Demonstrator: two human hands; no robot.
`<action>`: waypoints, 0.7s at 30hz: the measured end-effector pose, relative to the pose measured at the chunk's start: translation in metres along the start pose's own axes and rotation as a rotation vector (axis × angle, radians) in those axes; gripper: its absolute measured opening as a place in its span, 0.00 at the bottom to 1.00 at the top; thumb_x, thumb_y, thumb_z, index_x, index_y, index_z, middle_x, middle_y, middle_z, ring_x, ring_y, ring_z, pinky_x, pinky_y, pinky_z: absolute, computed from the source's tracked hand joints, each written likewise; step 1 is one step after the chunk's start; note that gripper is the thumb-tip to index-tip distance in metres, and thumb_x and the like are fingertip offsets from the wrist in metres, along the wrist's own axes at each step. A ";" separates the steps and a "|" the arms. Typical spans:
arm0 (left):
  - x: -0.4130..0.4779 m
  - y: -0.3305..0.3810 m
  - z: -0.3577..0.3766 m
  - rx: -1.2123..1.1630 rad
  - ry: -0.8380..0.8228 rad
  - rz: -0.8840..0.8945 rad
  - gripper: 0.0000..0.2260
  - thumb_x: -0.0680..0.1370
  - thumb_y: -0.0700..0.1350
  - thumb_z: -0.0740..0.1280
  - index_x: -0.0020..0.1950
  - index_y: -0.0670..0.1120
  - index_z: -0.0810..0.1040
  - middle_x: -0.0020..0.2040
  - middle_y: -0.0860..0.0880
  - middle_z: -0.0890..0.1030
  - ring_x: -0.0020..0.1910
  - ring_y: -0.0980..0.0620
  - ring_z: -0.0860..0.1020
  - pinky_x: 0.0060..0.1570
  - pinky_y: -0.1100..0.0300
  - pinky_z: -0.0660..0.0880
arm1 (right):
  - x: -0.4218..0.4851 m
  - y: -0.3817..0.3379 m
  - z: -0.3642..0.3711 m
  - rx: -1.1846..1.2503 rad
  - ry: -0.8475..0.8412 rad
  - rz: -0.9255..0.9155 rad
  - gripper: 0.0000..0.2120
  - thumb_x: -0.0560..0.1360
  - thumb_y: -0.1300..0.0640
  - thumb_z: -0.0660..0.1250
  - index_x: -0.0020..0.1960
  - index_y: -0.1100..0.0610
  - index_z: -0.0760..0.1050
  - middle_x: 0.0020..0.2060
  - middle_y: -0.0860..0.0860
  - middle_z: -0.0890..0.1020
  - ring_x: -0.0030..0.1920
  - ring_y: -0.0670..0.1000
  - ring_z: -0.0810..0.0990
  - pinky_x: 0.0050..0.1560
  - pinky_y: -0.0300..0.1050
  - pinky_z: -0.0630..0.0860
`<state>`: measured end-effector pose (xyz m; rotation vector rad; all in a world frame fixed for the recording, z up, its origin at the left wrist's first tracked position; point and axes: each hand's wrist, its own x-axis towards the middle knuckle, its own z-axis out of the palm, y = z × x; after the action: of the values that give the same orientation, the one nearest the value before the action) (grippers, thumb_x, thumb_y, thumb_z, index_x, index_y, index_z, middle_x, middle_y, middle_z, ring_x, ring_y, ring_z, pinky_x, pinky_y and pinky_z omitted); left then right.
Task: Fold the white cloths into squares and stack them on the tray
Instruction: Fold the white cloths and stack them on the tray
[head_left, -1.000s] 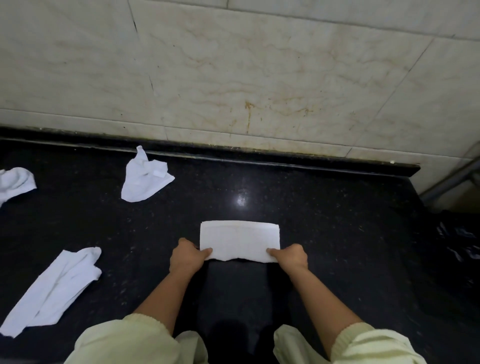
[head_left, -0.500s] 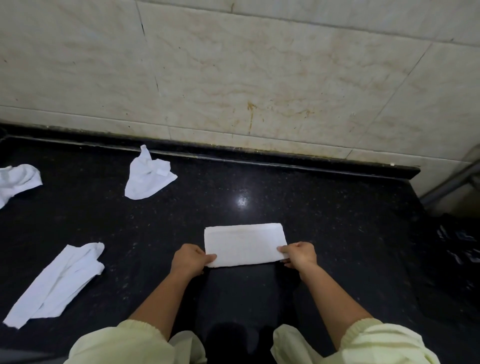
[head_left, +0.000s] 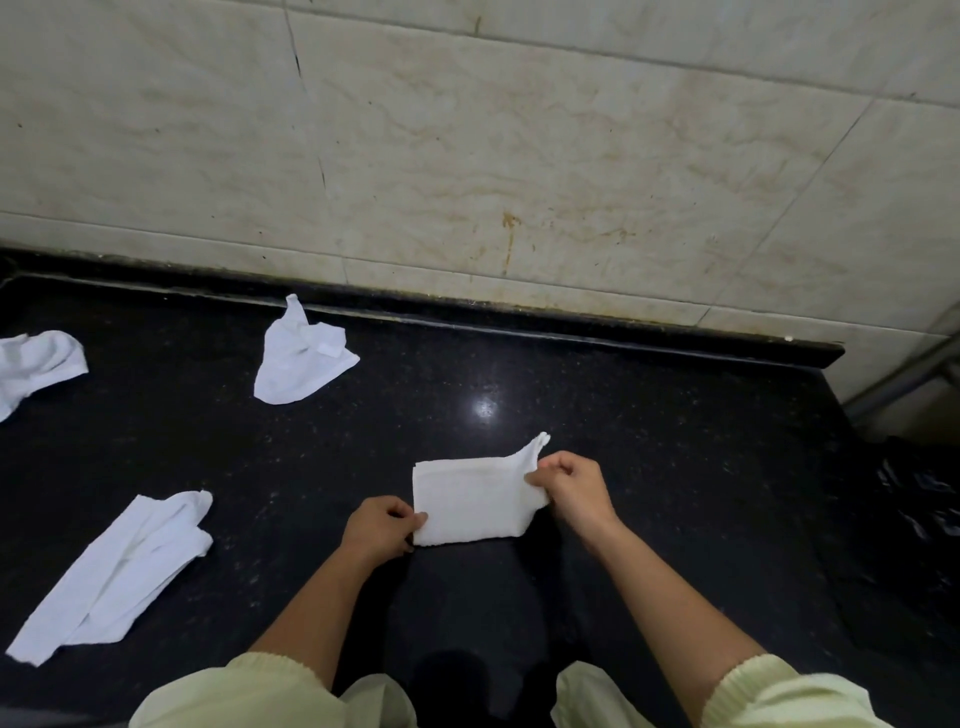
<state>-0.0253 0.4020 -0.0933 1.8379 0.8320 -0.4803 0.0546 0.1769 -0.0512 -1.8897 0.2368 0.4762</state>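
A half-folded white cloth (head_left: 470, 499) lies on the black counter (head_left: 649, 467) in front of me. My left hand (head_left: 382, 530) pinches its near left corner against the counter. My right hand (head_left: 569, 486) pinches the cloth's right end and holds it lifted, so a corner sticks up. Three more white cloths lie unfolded: one crumpled near the wall (head_left: 301, 358), one at the left edge (head_left: 36, 366), one stretched long at the near left (head_left: 119, 571). No tray can be made out.
A beige tiled wall (head_left: 467, 156) rises behind the counter. The counter ends at the right, where a dark object (head_left: 924, 499) and a grey pipe (head_left: 904, 369) show. My pale sleeves fill the bottom of the view.
My right hand has lifted the cloth's right end off the counter and drawn it leftward. The left hand has stayed on the left corner.
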 end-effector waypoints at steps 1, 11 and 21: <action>0.001 -0.001 -0.001 -0.003 0.000 0.004 0.07 0.76 0.45 0.70 0.45 0.41 0.79 0.40 0.46 0.82 0.34 0.52 0.80 0.34 0.63 0.75 | -0.002 -0.004 0.006 0.004 -0.042 -0.012 0.06 0.70 0.64 0.71 0.36 0.58 0.76 0.31 0.50 0.78 0.33 0.47 0.74 0.34 0.41 0.69; 0.001 -0.007 0.002 -0.064 0.034 0.058 0.08 0.75 0.47 0.71 0.44 0.43 0.80 0.39 0.45 0.83 0.32 0.51 0.81 0.41 0.56 0.80 | -0.006 -0.004 0.076 -0.228 -0.200 0.020 0.05 0.71 0.60 0.73 0.43 0.56 0.77 0.40 0.52 0.81 0.36 0.47 0.79 0.31 0.35 0.74; 0.000 -0.010 0.000 -0.046 0.032 0.088 0.07 0.76 0.47 0.70 0.43 0.45 0.81 0.37 0.46 0.84 0.32 0.50 0.82 0.42 0.55 0.80 | -0.005 0.003 0.110 -0.375 -0.236 -0.003 0.07 0.74 0.63 0.66 0.50 0.56 0.77 0.46 0.51 0.80 0.53 0.52 0.81 0.54 0.45 0.79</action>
<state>-0.0326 0.4042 -0.0993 1.8359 0.7738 -0.3741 0.0258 0.2777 -0.0852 -2.1719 -0.0151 0.7778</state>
